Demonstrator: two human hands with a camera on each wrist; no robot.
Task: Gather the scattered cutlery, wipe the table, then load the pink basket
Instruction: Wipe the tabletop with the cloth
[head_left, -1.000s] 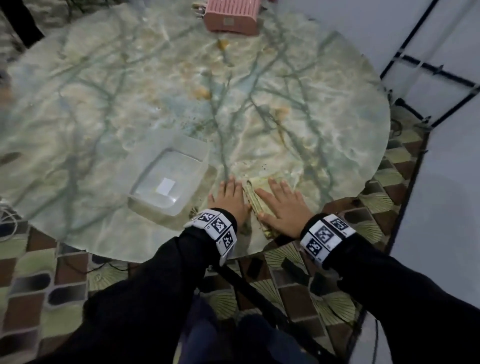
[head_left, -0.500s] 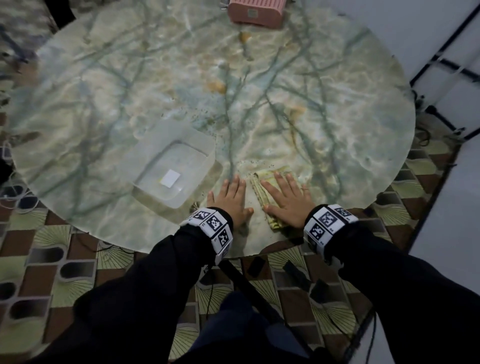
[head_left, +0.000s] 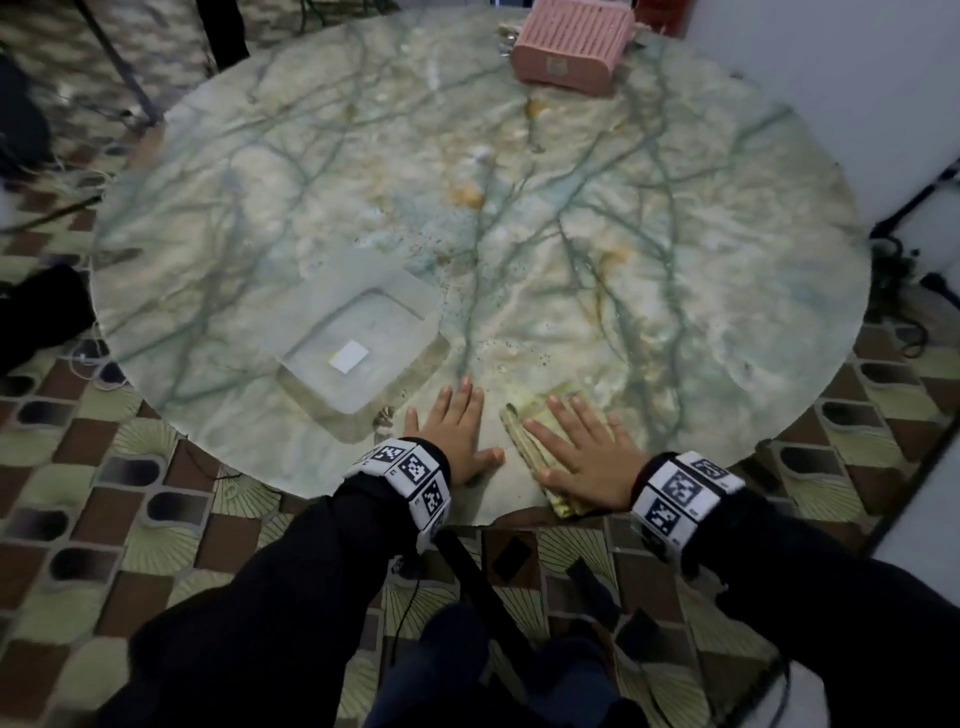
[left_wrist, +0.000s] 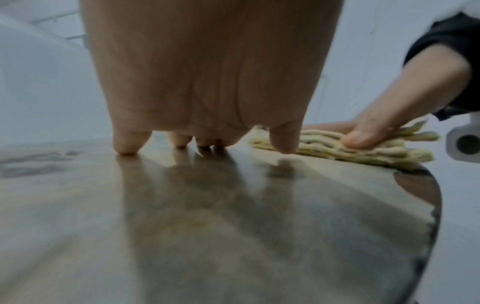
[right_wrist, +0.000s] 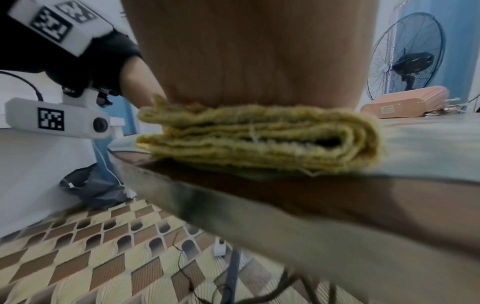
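Right hand lay flat, fingers spread, on the folded yellow cloth at six o'clock; left hand rested beside it, fingers extended, on the table.

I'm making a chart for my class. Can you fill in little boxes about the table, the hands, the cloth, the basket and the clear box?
table: round, marbled top, dark crumbs near the middle
left hand: flat on the table, fingers straight, holding nothing
right hand: flat on top of the cloth
cloth: yellow, folded, at the near edge of the table
pink basket: far side of the table
clear box: left of the left hand, white sticker on it
cutlery: a few pieces beside the basket, blurry
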